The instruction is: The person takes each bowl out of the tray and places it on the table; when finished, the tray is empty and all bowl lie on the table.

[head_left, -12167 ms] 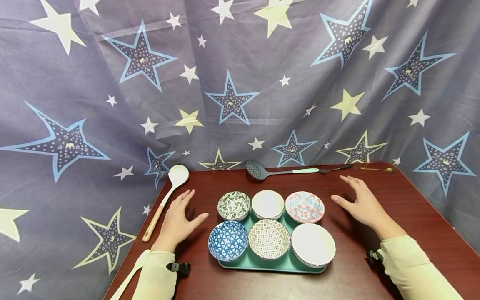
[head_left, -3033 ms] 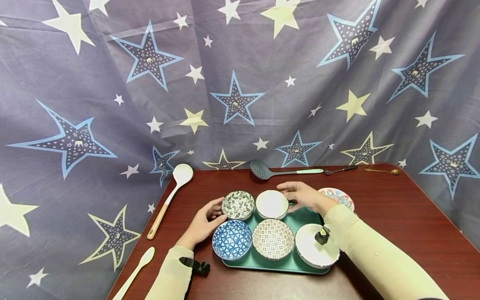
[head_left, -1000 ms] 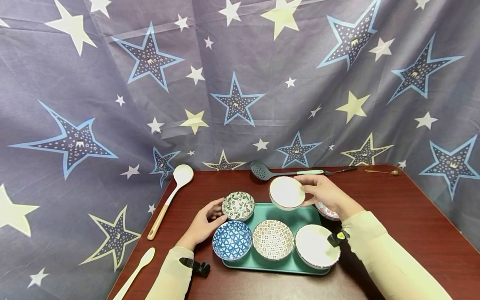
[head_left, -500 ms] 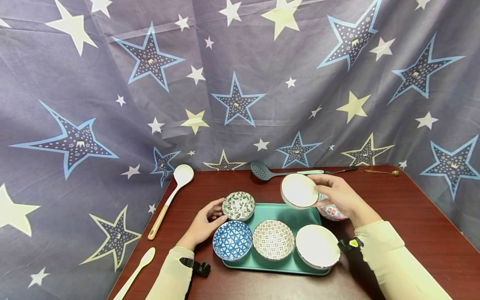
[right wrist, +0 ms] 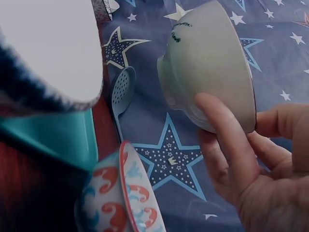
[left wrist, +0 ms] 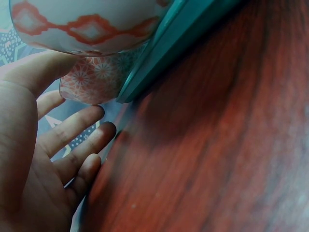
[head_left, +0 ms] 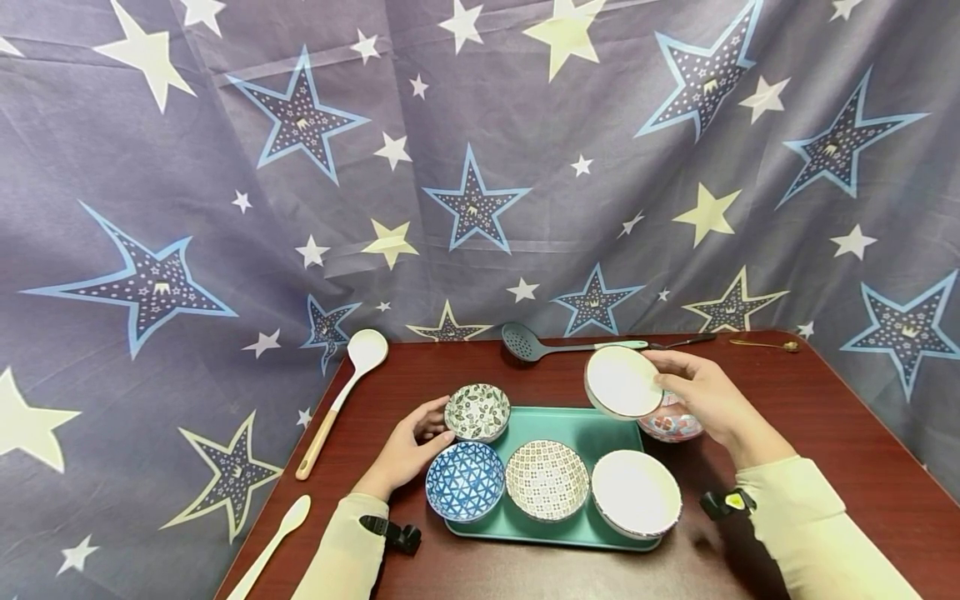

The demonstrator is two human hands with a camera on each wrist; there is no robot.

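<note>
My right hand (head_left: pixel 712 404) holds a plain white bowl (head_left: pixel 621 382) by its right rim, lifted above the back right of the green tray (head_left: pixel 573 427). In the right wrist view the fingers lie under this bowl (right wrist: pixel 212 67), thumb at the rim. A red-and-blue patterned bowl (head_left: pixel 670 427) sits by the tray's right edge, partly hidden. My left hand (head_left: pixel 405 450) rests beside the leaf-patterned bowl (head_left: pixel 477 412) and the blue triangle-patterned bowl (head_left: pixel 465 482), fingers loosely extended. A beige checked bowl (head_left: pixel 547 481) and a larger white bowl (head_left: pixel 636 493) stand on the tray's front row.
A white ladle (head_left: pixel 348 375) and a pale spoon (head_left: pixel 279 533) lie along the table's left side. At the back lie a grey slotted spoon (head_left: pixel 522 342), a small dark utensil (head_left: pixel 690 341) and a thin gold spoon (head_left: pixel 772 343). A starry curtain (head_left: pixel 480 125) hangs behind.
My right hand has lifted the white bowl from the tray's back row and carried it rightward. Earlier, the red-and-blue bowl left the tray for its right side. My left hand stays put lately.
</note>
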